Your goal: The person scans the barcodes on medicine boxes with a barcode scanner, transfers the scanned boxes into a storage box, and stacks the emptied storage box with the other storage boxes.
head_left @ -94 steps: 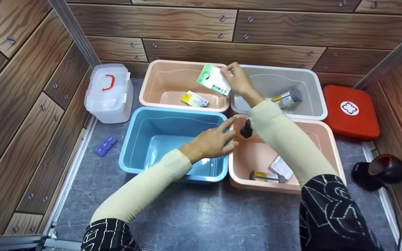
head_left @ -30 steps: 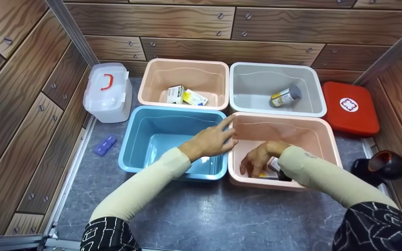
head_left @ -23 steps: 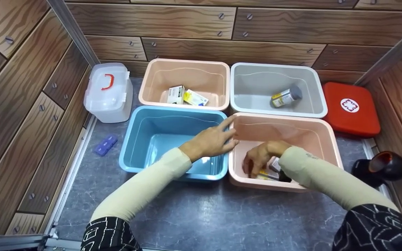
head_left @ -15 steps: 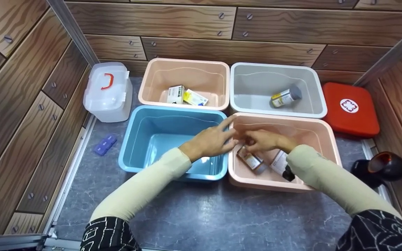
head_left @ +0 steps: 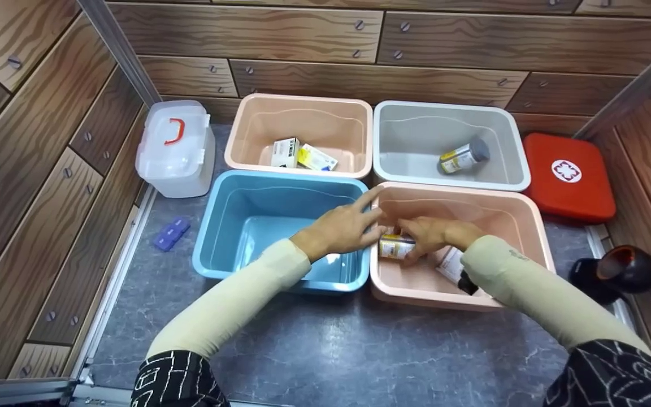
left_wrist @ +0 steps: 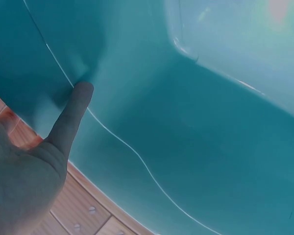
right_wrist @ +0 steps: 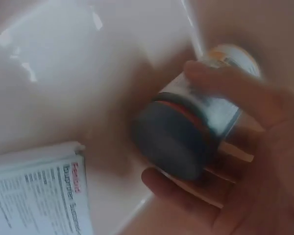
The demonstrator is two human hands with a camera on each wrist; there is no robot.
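My right hand [head_left: 422,236] grips a small medicine bottle [head_left: 394,247] with a yellow label and a dark cap [right_wrist: 174,139], lifted inside the near pink bin [head_left: 529,215]. In the right wrist view the fingers [right_wrist: 225,83] curl round the bottle [right_wrist: 210,105]. A white packet [head_left: 451,264] lies on the bin floor below, also the packet [right_wrist: 36,191] in the right wrist view. My left hand [head_left: 343,226] rests with straight fingers on the rim of the blue bin [head_left: 224,192]; its thumb [left_wrist: 71,117] lies against the blue wall [left_wrist: 196,122].
The far pink bin [head_left: 246,130] holds two small boxes [head_left: 303,156]. A grey bin [head_left: 506,147] holds another bottle [head_left: 463,156]. A clear lidded box [head_left: 176,150], a purple pill case [head_left: 170,234], a red first-aid case [head_left: 568,176] and a black scanner [head_left: 619,273] stand around. Wood-print walls enclose the table.
My right hand let a green-white box go into the far pink bin, reached into the near pink bin, took hold of the bottle and lifted it toward the left hand. The left hand stayed put.
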